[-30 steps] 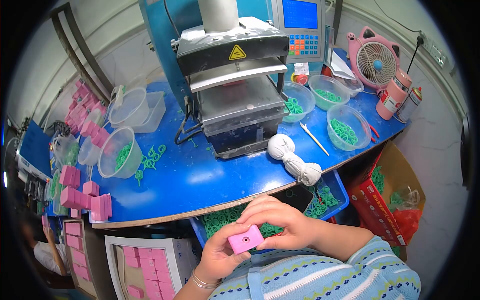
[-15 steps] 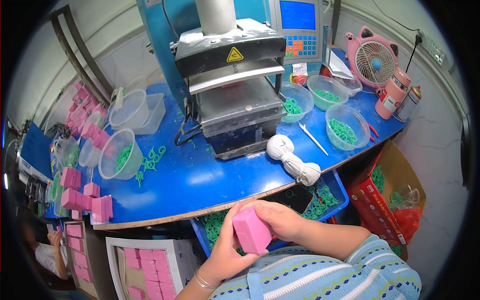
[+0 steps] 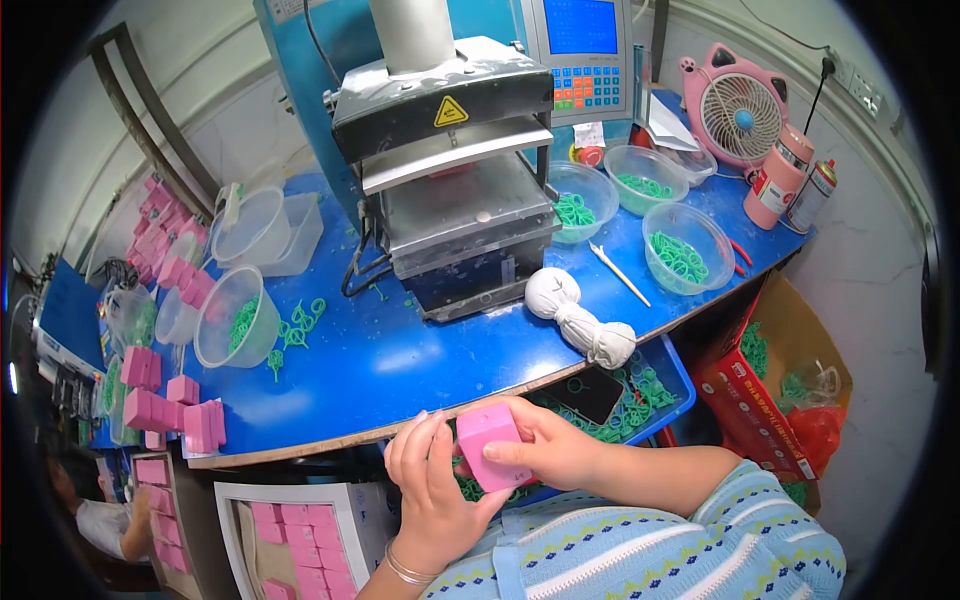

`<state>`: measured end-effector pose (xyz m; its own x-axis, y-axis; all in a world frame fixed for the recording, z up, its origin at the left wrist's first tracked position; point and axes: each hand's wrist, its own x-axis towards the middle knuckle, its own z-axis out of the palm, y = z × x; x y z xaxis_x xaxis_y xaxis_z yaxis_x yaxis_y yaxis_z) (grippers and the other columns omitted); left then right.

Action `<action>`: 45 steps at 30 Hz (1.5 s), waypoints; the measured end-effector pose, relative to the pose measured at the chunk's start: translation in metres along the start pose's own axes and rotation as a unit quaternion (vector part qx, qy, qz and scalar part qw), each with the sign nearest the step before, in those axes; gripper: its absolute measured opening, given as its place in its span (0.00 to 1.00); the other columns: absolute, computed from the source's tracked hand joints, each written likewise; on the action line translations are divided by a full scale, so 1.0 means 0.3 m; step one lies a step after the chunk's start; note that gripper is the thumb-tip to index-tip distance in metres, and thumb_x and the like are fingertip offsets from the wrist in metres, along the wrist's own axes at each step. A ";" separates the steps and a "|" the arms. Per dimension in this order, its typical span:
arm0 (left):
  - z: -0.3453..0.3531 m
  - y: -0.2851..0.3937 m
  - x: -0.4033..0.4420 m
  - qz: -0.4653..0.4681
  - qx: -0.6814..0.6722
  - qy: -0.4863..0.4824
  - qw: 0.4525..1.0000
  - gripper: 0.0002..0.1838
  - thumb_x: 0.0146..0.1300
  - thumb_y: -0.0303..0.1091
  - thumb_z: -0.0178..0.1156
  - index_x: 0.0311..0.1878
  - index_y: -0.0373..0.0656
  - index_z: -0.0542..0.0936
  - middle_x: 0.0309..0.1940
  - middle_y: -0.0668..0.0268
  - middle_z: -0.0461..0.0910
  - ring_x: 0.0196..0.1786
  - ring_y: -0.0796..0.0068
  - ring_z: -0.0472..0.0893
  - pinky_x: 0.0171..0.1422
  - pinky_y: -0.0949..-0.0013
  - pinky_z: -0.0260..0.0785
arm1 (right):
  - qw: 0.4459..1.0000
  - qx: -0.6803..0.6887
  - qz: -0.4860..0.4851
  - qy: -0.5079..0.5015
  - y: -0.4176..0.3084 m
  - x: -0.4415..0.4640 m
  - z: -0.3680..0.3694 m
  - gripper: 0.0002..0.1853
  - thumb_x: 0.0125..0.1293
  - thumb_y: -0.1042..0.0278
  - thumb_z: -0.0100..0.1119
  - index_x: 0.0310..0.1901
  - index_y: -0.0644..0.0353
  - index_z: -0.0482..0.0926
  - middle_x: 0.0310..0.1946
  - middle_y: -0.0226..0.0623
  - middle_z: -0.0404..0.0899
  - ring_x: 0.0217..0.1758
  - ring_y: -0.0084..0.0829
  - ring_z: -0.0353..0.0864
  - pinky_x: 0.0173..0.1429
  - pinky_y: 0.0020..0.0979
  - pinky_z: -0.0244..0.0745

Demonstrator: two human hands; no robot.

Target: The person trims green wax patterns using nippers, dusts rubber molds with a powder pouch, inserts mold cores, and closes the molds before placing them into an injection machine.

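Observation:
A pink block [image 3: 490,436] is held up in front of my body, just off the near edge of the table. My right hand [image 3: 545,445] grips it from the right, the thumb pressed across its front face. Small dark marks show low on that face. On the other side my left hand [image 3: 435,485] has its fingers stretched upward, the palm turned toward the block. Its thumb reaches close under the block's lower edge; whether it touches, I cannot tell. Below both hands is a blue tray [image 3: 684,400] of green rings, with a dark phone [image 3: 592,397] lying on them.
A press machine [image 3: 465,215] stands on the blue table [image 3: 400,375]. Clear bowls [image 3: 690,275] of green rings, a white cloth bundle [image 3: 578,318] and a pointed stick [image 3: 620,275] surround it. Pink blocks [image 3: 205,428] are stacked left, more in a white box [image 3: 345,495]. Another person [image 3: 105,525] is at far left.
The pink block has been turned, so another face shows. My left fingers have come away from around it and straightened, while my right thumb has moved onto its front. The view has shifted slightly.

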<state>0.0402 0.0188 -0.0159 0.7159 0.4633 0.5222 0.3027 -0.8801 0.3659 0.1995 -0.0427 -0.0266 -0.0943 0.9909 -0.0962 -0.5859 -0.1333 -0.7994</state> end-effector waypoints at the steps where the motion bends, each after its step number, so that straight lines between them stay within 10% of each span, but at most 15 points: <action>1: 0.006 -0.008 -0.006 0.000 0.000 0.000 1.000 0.55 0.38 0.41 0.76 0.67 0.41 0.51 0.60 0.49 0.55 0.63 0.49 0.59 0.64 0.52 0.55 | 1.000 0.000 0.000 0.000 0.003 -0.002 0.002 0.25 0.65 0.65 0.57 0.61 0.62 0.62 0.51 0.36 0.71 0.54 0.24 0.71 0.57 0.28 0.69; 7: 0.008 -0.014 -0.019 0.110 0.159 0.094 0.977 0.35 0.48 0.42 0.69 0.57 0.46 0.62 0.60 0.51 0.55 0.64 0.42 0.57 0.65 0.42 0.50 | 0.952 -0.193 -0.223 -0.082 0.017 -0.010 0.008 0.28 0.61 0.80 0.56 0.62 0.59 0.60 0.57 0.45 0.69 0.63 0.35 0.67 0.64 0.36 0.65; 12: 0.015 -0.039 -0.003 0.054 0.135 0.064 0.987 0.31 0.44 0.40 0.68 0.51 0.41 0.67 0.51 0.54 0.61 0.57 0.47 0.62 0.59 0.44 0.54 | 0.925 -0.336 -0.177 -0.034 -0.018 0.005 -0.007 0.40 0.61 0.65 0.61 0.69 0.59 0.48 0.66 0.47 0.55 0.68 0.39 0.58 0.67 0.40 0.59; 21: -0.112 -0.218 0.104 -0.117 0.142 -0.053 0.981 0.44 0.35 0.35 0.74 0.58 0.32 0.65 0.51 0.50 0.69 0.54 0.50 0.68 0.60 0.55 0.60 | 0.987 0.014 -0.075 0.139 -0.387 0.142 -0.111 0.31 0.67 0.42 0.44 0.53 0.67 0.68 0.40 0.43 0.77 0.34 0.29 0.80 0.35 0.27 0.74; 32: -0.053 -0.285 0.067 -0.165 0.095 -0.080 0.978 0.43 0.34 0.37 0.76 0.56 0.35 0.64 0.47 0.51 0.69 0.50 0.51 0.70 0.57 0.59 0.65 | 0.992 -0.072 -0.079 0.069 -0.309 0.049 -0.096 0.25 0.70 0.55 0.38 0.49 0.72 0.74 0.37 0.48 0.80 0.27 0.31 0.80 0.30 0.26 0.73; 35: -0.043 -0.319 0.040 -0.186 -0.057 0.007 0.981 0.46 0.34 0.35 0.76 0.58 0.36 0.62 0.49 0.55 0.68 0.51 0.57 0.70 0.58 0.61 0.64 | 0.987 0.142 -0.005 -0.068 -0.231 -0.028 -0.123 0.28 0.68 0.64 0.42 0.68 0.63 0.52 0.51 0.60 0.73 0.27 0.34 0.81 0.31 0.27 0.76; 37: -0.062 -0.276 0.046 -0.282 -0.350 0.129 0.884 0.48 0.36 0.34 0.76 0.61 0.37 0.59 0.51 0.59 0.67 0.53 0.62 0.69 0.60 0.62 0.61 | 0.991 0.083 0.018 -0.099 -0.239 -0.058 -0.147 0.31 0.68 0.65 0.43 0.69 0.60 0.45 0.48 0.57 0.75 0.25 0.33 0.80 0.28 0.27 0.75; 45: -0.107 -0.084 0.150 -0.011 -0.116 0.010 0.993 0.50 0.31 0.42 0.78 0.58 0.37 0.61 0.57 0.49 0.63 0.60 0.52 0.65 0.63 0.56 0.58 | 0.966 -0.040 0.220 -0.131 -0.119 -0.046 -0.092 0.36 0.65 0.69 0.47 0.70 0.54 0.42 0.45 0.51 0.78 0.19 0.24 0.79 0.20 0.19 0.72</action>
<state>0.0445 0.0652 0.0231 0.6969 0.4865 0.5269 0.1635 -0.8232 0.5437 0.2441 -0.0512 -0.0131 -0.5275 0.7977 -0.2922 -0.3787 -0.5287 -0.7596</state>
